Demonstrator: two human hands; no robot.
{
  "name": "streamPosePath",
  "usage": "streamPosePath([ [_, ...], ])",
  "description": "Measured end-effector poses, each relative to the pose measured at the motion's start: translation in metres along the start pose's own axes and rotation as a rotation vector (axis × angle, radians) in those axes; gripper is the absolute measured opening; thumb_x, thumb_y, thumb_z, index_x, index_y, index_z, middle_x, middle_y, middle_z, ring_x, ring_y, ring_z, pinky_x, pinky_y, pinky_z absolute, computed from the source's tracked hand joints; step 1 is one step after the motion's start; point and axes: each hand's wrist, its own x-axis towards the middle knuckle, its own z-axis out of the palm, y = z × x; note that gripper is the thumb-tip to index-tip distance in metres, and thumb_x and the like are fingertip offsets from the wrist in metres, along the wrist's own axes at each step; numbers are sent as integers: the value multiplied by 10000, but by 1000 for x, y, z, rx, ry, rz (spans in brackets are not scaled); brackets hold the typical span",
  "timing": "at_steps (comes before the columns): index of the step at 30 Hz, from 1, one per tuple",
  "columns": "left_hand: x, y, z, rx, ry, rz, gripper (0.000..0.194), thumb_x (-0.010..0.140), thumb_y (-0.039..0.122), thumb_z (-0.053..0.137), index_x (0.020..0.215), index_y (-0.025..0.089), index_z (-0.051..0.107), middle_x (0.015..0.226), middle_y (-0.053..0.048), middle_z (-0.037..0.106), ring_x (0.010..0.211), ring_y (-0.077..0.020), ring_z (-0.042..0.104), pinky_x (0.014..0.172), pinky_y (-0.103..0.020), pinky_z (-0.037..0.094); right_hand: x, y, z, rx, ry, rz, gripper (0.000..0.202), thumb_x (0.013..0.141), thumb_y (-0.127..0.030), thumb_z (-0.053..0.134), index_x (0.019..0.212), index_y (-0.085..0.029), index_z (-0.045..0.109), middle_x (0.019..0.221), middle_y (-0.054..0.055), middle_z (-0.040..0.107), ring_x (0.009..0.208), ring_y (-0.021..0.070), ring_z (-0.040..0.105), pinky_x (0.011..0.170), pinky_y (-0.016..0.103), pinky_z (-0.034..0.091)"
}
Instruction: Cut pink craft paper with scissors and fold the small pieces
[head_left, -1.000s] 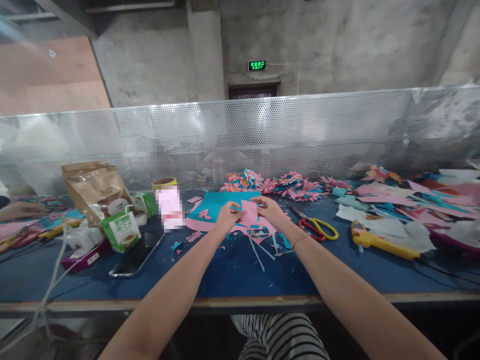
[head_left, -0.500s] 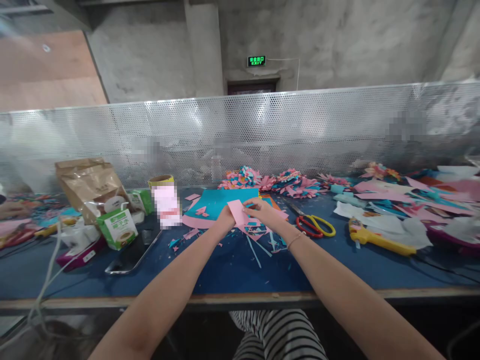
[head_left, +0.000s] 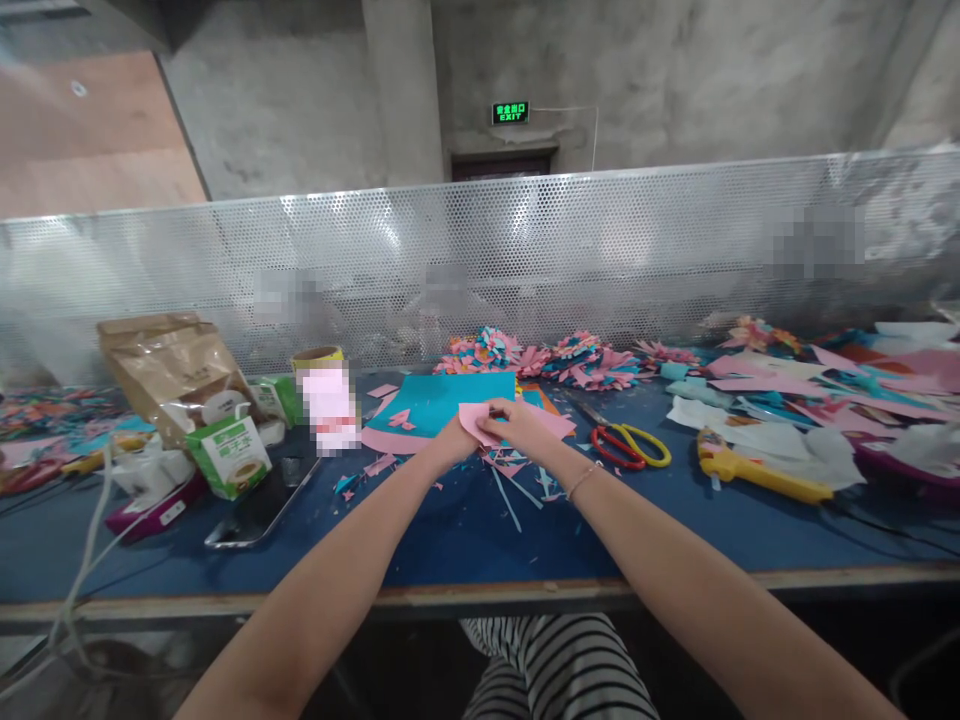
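Observation:
Between my hands is a small piece of pink paper (head_left: 472,413), held above the pile of scraps. My left hand (head_left: 455,440) grips it from the left, its fingers mostly hidden behind the paper. My right hand (head_left: 514,424) pinches its right side with thumb and fingers. Behind them a blue paper sheet (head_left: 450,395) lies flat, with pink paper around its edge. Thin paper scraps (head_left: 510,500) are strewn in front of my hands. Scissors (head_left: 630,447) with one red and one yellow handle rest to the right.
A yellow glue gun (head_left: 765,475) lies at right beside white crumpled paper. Fringed paper flowers (head_left: 592,362) stand along the perforated metal screen (head_left: 525,250). At left are a phone (head_left: 262,505), a green-white drink carton (head_left: 229,458), a brown paper bag (head_left: 169,375) and a tape roll (head_left: 319,357).
My right hand has moved slightly left over the pink paper, which now lies lower and flatter between my hands. The view has shifted a little.

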Motion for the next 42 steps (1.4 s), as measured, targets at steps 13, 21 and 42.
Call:
streamPosePath([
  [13,4,10,-20,-204,250,42,193,623,322,571,669,139,608,646,-37,614,606,-143,568,556,-268,481,7,10,-15,-63,194,20,213,672,-337,490,542,-174,445,503,-38,404,495,90,384,483,218,320],
  [21,6,5,-22,-144,392,103,141,615,266,585,663,139,623,603,-5,606,564,-116,559,597,-277,489,1,0,-12,-161,215,-130,246,698,-255,488,890,-191,627,797,34,632,713,165,561,644,275,431],
  [42,-1,10,-15,-428,265,-62,252,536,319,667,688,121,631,564,-9,571,537,-97,522,593,-270,443,-3,2,-7,-425,196,-431,379,784,-115,377,1092,-236,562,991,69,565,897,161,519,812,323,427],
])
